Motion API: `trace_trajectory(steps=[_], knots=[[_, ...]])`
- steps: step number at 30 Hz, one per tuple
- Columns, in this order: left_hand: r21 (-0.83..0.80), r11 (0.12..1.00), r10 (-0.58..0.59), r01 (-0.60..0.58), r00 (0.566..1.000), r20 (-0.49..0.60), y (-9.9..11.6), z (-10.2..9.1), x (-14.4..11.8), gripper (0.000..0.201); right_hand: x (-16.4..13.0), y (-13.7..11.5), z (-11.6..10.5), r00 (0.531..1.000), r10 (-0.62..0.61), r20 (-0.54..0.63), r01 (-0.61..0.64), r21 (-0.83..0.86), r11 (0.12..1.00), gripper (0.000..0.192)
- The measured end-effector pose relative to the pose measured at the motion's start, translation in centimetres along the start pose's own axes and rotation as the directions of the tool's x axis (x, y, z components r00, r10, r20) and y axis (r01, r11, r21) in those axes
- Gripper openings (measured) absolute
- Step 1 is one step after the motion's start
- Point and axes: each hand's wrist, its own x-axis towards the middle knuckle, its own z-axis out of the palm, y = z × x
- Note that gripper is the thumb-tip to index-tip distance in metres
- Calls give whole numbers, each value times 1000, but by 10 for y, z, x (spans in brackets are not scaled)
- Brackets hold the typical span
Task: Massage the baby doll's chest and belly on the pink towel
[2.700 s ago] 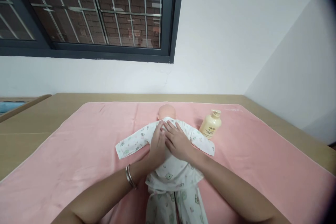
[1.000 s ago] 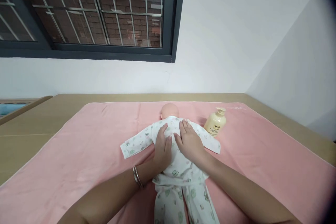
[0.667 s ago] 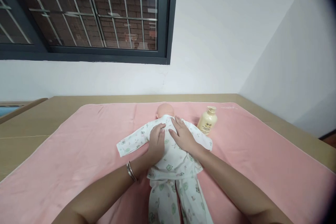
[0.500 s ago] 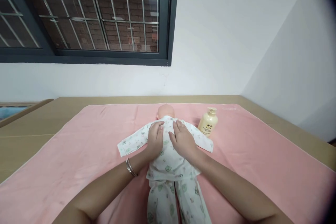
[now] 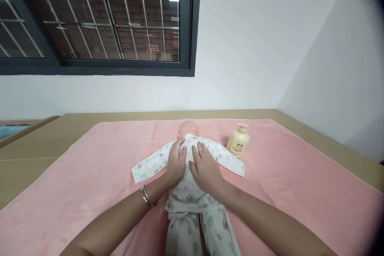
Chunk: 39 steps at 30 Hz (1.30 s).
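A baby doll (image 5: 189, 196) in white printed pyjamas lies face down, its bald head away from me and its sleeves spread to both sides. My left hand (image 5: 176, 162) rests on the left of its upper back, fingers stretched out towards the shoulder. On the right of the back lies my right hand (image 5: 205, 166), flat, its thumb apart from the other fingers. Neither hand grips anything. A silver bangle (image 5: 147, 196) is on my left wrist. Just beyond the doll's right-hand sleeve stands a cream pump bottle (image 5: 238, 142).
Under the doll a pink mat (image 5: 294, 168) covers most of the wooden table (image 5: 36, 148). A white wall (image 5: 240, 48) rises behind it, with a dark-framed barred window (image 5: 187, 28) at upper left. Something blue (image 5: 13, 131) shows beyond the table's left edge.
My right hand has slid slightly down and inwards on the doll's back. My left hand has stayed nearly in place, and the view has shifted a little.
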Motion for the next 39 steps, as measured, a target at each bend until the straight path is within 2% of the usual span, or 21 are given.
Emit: trace_trajectory(steps=[6, 10, 20, 25, 29, 39], knots=[[40, 998, 54, -54, 999, -6, 0, 0, 2, 33, -1, -3, 1, 1000, 2, -2, -2, -21, 1000, 55], [71, 996, 49, -49, 999, -2, -5, 2, 4, 31, 1, -3, 0, 1000, -2, 8, 2, -13, 1000, 56], [119, 987, 109, -106, 994, -17, -16, 3, 2, 29, 29, 28, -1, 999, 36, 15, -37, 83, 996, 58], [154, 986, 72, -70, 997, -4, -20, 2, 1, 32, 31, 31, 6, 1000, -13, -5, 13, 136, 991, 58], [184, 981, 60, -61, 998, 9, -20, 3, 1, 35, 31, 32, 8, 1000, 13, 14, -16, 184, 983, 61], [241, 968, 73, -71, 997, 2, -26, 4, 0, 34, 32, 30, 10, 1000, 7, 6, -7, 165, 986, 57]])
